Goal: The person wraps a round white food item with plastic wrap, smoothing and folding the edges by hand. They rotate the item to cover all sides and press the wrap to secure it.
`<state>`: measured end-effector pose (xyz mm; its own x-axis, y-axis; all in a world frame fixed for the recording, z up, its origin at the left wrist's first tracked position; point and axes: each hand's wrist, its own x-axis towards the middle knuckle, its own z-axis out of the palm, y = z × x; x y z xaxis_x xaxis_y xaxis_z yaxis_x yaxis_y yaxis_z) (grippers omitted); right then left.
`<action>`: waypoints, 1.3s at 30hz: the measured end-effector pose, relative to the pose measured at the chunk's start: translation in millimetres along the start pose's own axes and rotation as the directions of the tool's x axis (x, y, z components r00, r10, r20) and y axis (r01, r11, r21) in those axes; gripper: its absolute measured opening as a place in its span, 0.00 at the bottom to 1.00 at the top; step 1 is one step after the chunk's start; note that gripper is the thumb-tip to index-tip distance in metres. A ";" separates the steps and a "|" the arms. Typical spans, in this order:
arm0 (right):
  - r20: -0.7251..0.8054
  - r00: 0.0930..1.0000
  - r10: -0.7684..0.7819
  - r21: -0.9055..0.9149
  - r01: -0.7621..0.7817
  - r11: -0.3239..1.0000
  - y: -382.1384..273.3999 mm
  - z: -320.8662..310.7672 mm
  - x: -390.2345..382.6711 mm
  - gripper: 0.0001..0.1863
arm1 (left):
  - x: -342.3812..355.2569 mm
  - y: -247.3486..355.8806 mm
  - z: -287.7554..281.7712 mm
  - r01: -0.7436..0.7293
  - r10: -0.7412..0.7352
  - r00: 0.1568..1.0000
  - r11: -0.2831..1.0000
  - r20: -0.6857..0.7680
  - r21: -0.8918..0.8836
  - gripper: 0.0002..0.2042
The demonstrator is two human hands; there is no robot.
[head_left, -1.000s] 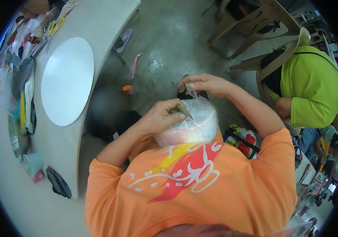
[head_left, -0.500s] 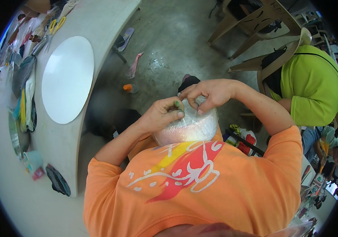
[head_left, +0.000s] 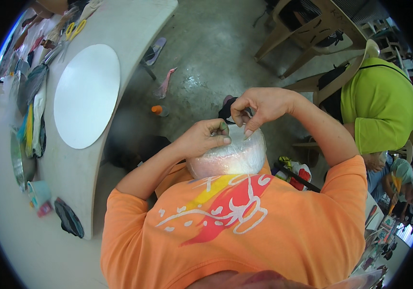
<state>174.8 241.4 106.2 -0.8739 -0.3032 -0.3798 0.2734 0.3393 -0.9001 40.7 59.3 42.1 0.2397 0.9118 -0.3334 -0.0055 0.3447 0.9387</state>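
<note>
The bundle (head_left: 225, 161), round and wrapped in clear plastic, sat in the lap just beyond the orange shirt (head_left: 235, 221), which hid its near edge. The wrap's glare left its pale, pinkish contents hard to make out. The left hand (head_left: 203, 138) was at its upper left, thumb and forefinger bent toward each other; the right hand (head_left: 264, 108) arched over its far rim, fingers curled and thumb pointing down. Whether either pinched the clear film could not be told.

Both hands were well apart from the edge of the surface (head_left: 66, 176) on the left, with dark shadow under that edge. Near the surface's edge lay a white disc (head_left: 87, 96); farther left stood a pale blue tub (head_left: 39, 192), its inside too blurred to read. To the right, a bright bag (head_left: 303, 177) was partly covered by a dark bar.

Beyond the lap, the floor (head_left: 206, 45) ran between surface and chair (head_left: 312, 31), bearing an orange-capped bottle (head_left: 160, 111) and a pink wrapper (head_left: 166, 84). At right, a chair back partly hid a person in green (head_left: 382, 106). The rim blurred the farther clutter.
</note>
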 end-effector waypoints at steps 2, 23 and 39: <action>-0.002 1.000 0.027 -0.113 -0.027 0.993 1.0 -3.8 -2.9 0.14 | 0.9 -2.7 -1.4 -0.036 0.041 0.998 0.993 0.044 -0.111 0.07; -0.006 1.000 -0.005 -0.239 0.003 0.971 30.3 -6.6 32.7 0.09 | 51.1 -26.2 5.8 -0.052 0.090 0.995 0.862 -0.051 0.504 0.14; -0.415 0.910 0.010 -0.007 -0.014 1.000 58.7 77.4 -6.8 0.07 | 30.9 0.4 -15.9 0.037 0.151 0.919 0.887 -0.365 0.461 0.13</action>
<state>227.9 194.5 39.4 -0.9590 0.0969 -0.2662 0.2832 0.3498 -0.8930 32.7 91.1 30.8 -0.1348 0.9712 -0.1963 0.4514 0.2365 0.8604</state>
